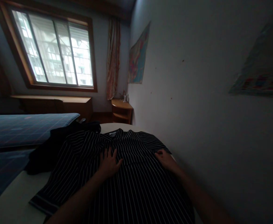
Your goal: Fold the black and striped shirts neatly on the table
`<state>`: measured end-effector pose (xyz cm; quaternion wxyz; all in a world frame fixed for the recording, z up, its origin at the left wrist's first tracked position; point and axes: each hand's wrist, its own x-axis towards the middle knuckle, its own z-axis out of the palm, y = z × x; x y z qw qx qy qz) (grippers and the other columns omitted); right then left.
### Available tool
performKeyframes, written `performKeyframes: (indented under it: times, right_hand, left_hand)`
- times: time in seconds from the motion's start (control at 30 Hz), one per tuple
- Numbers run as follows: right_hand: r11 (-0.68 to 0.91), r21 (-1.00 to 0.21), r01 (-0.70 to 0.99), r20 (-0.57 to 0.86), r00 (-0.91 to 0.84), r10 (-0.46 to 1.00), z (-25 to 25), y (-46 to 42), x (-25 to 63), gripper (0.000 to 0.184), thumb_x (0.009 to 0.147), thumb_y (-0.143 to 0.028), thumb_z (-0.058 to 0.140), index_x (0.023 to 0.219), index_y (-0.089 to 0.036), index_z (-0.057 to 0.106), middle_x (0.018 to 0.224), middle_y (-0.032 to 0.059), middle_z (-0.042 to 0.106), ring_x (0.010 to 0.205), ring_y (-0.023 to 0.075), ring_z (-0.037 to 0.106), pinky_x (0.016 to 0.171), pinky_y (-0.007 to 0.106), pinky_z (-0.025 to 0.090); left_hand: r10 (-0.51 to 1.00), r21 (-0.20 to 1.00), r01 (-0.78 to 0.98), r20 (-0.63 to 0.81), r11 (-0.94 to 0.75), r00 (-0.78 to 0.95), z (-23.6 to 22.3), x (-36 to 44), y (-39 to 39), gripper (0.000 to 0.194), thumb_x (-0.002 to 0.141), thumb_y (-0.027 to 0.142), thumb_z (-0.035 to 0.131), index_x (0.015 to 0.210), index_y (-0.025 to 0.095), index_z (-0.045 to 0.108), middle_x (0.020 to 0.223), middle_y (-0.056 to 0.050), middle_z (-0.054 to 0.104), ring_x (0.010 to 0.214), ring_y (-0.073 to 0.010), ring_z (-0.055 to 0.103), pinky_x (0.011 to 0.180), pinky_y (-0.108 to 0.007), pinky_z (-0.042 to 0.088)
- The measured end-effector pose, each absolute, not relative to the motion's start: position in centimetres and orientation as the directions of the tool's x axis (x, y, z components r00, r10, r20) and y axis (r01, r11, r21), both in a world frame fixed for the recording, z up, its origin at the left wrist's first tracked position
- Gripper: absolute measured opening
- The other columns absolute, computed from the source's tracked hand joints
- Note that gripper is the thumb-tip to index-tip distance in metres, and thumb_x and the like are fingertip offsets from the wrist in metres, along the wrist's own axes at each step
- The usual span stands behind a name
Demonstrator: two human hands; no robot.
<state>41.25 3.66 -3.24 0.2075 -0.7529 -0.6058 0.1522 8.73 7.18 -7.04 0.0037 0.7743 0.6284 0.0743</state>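
Observation:
A black shirt with thin white stripes and short sleeves lies spread on a pale surface, its collar at the far end. On the left part of the chest, my left hand rests flat with its fingers spread. My right hand is at the shirt's right edge, just below the sleeve, thumb and fingers pinched together on the fabric. The lower end of the shirt runs out of view toward me.
Dark crumpled cloth lies left of the shirt. Beyond it is a blue checked mattress. A white wall stands close on the right. A wooden desk and a corner shelf are at the back.

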Motion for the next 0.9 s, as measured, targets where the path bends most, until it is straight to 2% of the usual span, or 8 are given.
performKeyframes:
  times: [0.13, 0.27, 0.37, 0.43, 0.53, 0.7, 0.77, 0.9]
  right_hand:
    - [-0.05, -0.496, 0.867, -0.019, 0.046, 0.999, -3.3, 2.6, 43.4, 0.044, 0.092, -0.042, 0.051, 0.128, -0.016, 0.055, 0.122, 0.0126, 0.068, 0.106, 0.0231, 0.067, 0.089, 0.033, 0.049]
    - [-0.058, -0.31, 0.949, 0.021, 0.068, 0.997, -3.0, 1.7, 44.3, 0.047, 0.09, -0.028, 0.051, 0.135, -0.014, 0.05, 0.119, 0.015, 0.069, 0.104, 0.0256, 0.067, 0.089, 0.036, 0.048]
    - [-0.048, -0.195, 0.98, 0.156, 0.079, 0.985, -2.6, 1.2, 42.6, 0.041, 0.094, -0.023, 0.041, 0.131, -0.012, 0.056, 0.124, 0.0166, 0.065, 0.112, 0.0257, 0.063, 0.098, 0.037, 0.044]
    - [0.086, -0.17, 0.982, 0.238, -0.044, 0.97, -2.6, 0.7, 40.5, 0.042, 0.096, -0.029, 0.04, 0.131, -0.015, 0.059, 0.132, 0.0145, 0.061, 0.123, 0.0253, 0.056, 0.108, 0.038, 0.037]
    - [0.322, -0.196, 0.926, 0.187, -0.287, 0.939, -3.1, -0.6, 36.9, 0.053, 0.096, -0.047, 0.046, 0.143, -0.025, 0.049, 0.151, 0.0081, 0.046, 0.14, 0.0263, 0.038, 0.119, 0.045, 0.022]
    - [0.295, -0.271, 0.916, 0.016, -0.302, 0.953, -4.9, -3.6, 32.9, 0.076, 0.089, -0.071, 0.044, 0.154, -0.033, 0.031, 0.163, 0.0067, 0.02, 0.15, 0.0365, 0.011, 0.118, 0.061, 0.009]
    - [0.264, -0.265, 0.927, -0.007, -0.276, 0.961, -5.0, -4.7, 32.2, 0.08, 0.086, -0.073, 0.047, 0.153, -0.033, 0.032, 0.163, 0.0075, 0.02, 0.149, 0.0393, 0.011, 0.117, 0.064, 0.007]
    - [0.213, -0.26, 0.942, 0.01, -0.218, 0.976, -3.9, -4.4, 31.6, 0.074, 0.086, -0.073, 0.046, 0.146, -0.03, 0.046, 0.155, 0.0109, 0.039, 0.144, 0.0379, 0.029, 0.117, 0.059, 0.015]
  left_hand:
    - [0.968, 0.12, 0.968, 0.145, -0.22, 0.202, -7.2, 8.7, 7.1, 0.076, 0.094, 0.063, 0.033, 0.152, 0.015, 0.034, 0.158, -0.023, 0.029, 0.146, -0.0441, 0.021, 0.114, -0.06, 0.017]
    - [0.964, 0.145, 0.959, 0.147, -0.242, 0.221, -7.3, 8.5, 7.3, 0.078, 0.094, 0.067, 0.03, 0.154, 0.017, 0.031, 0.158, -0.021, 0.029, 0.146, -0.0428, 0.021, 0.114, -0.061, 0.017]
    - [0.956, 0.171, 0.947, 0.16, -0.273, 0.247, -7.2, 8.4, 7.5, 0.077, 0.095, 0.067, 0.028, 0.155, 0.018, 0.029, 0.16, -0.019, 0.025, 0.148, -0.0392, 0.018, 0.115, -0.059, 0.017]
    - [0.939, 0.179, 0.928, 0.174, -0.327, 0.297, -7.1, 8.4, 7.5, 0.074, 0.097, 0.064, 0.028, 0.155, 0.019, 0.028, 0.162, -0.016, 0.022, 0.149, -0.0341, 0.016, 0.117, -0.055, 0.016]
    - [0.915, 0.176, 0.902, 0.172, -0.394, 0.366, -7.0, 8.2, 7.4, 0.069, 0.097, 0.062, 0.032, 0.155, 0.025, 0.029, 0.163, -0.013, 0.019, 0.15, -0.0316, 0.017, 0.118, -0.054, 0.017]
    - [0.903, 0.155, 0.891, 0.135, -0.427, 0.409, -7.2, 7.4, 6.4, 0.07, 0.093, 0.066, 0.039, 0.154, 0.033, 0.03, 0.163, -0.01, 0.019, 0.149, -0.0388, 0.014, 0.116, -0.06, 0.016]
    - [0.893, 0.158, 0.88, 0.119, -0.448, 0.434, -7.4, 7.0, 5.8, 0.071, 0.093, 0.067, 0.039, 0.154, 0.034, 0.028, 0.163, -0.01, 0.019, 0.148, -0.0406, 0.011, 0.116, -0.062, 0.016]
    - [0.881, 0.173, 0.864, 0.094, -0.473, 0.463, -7.4, 6.4, 4.9, 0.07, 0.093, 0.068, 0.037, 0.154, 0.036, 0.027, 0.163, -0.009, 0.019, 0.148, -0.0404, 0.009, 0.116, -0.063, 0.014]
